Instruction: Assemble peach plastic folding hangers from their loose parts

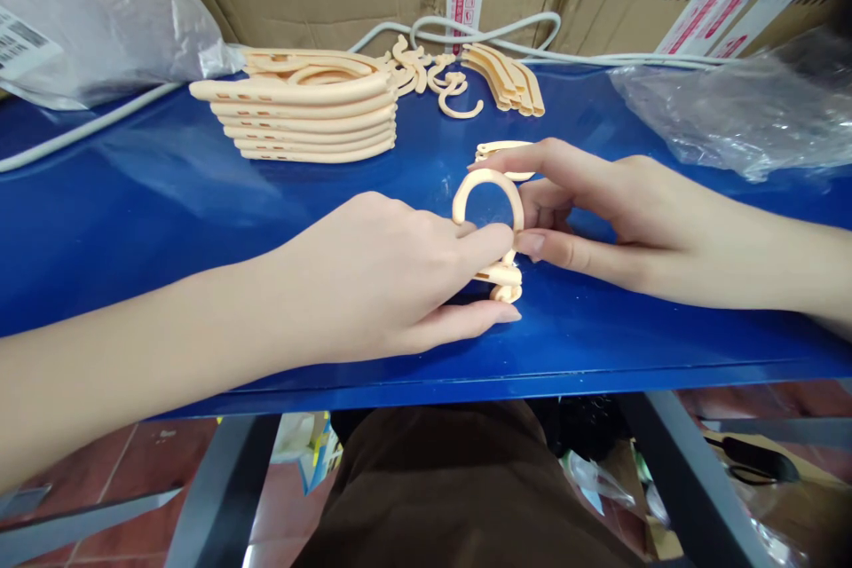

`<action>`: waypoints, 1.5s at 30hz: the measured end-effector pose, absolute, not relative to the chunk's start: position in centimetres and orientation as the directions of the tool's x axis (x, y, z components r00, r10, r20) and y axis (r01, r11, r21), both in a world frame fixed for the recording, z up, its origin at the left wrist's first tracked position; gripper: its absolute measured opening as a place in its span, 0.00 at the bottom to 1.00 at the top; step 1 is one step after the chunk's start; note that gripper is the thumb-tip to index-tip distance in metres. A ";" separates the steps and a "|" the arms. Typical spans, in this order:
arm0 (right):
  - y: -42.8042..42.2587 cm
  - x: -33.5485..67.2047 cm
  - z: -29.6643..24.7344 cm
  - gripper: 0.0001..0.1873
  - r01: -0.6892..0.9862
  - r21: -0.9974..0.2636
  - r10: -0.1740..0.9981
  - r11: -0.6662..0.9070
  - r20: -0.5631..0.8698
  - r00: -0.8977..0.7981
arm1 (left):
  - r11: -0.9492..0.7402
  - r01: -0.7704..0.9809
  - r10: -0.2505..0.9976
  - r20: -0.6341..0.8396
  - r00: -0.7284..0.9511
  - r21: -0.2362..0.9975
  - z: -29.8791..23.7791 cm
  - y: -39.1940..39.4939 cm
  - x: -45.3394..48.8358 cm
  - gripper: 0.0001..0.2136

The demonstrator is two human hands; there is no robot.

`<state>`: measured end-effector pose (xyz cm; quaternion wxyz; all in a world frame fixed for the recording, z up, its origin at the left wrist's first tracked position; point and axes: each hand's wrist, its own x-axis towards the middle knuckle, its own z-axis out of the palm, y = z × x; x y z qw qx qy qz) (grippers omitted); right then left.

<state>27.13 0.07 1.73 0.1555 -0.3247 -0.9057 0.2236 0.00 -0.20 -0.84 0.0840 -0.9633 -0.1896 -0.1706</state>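
At the near edge of a glossy blue tabletop (200,222), a person's two bare hands meet over a peach-coloured plastic hook (488,192), held upright with its arch uppermost and its foot sitting in a small peach plastic piece (502,277) just above the table. The left hand (386,275) has fingers and thumb closed round that lower piece. The right hand (599,213) pinches the hook, forefinger stretched over the arch and thumb pressed to its right leg. The main hazard looks to be the thin arch: squeezed off-line it could flex, spring out of the pinch and skid over the slick surface, perhaps off the front edge onto the tiled floor below. Whether the foot is fully seated cannot be told, as the fingers hide the joint; a skewed fit could jam or whiten the plastic. A fingertip also sits close to that joint and might be nipped. Farther back lie a stack of long peach plastic hanger arms (306,117), a scatter of loose peach hooks (453,90), a fan of short curved peach strips (509,78) and a white cable (499,43). A crumpled clear plastic bag (745,106) lies near the right wrist, where a sweeping sleeve could drag it.
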 end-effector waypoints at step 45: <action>-0.1 27.0 2.0 0.30 0.518 -0.495 0.649 0.697 0.127 -0.750 | -0.909 0.409 0.361 0.344 0.867 -0.077 -0.9 -0.2 0.0 0.16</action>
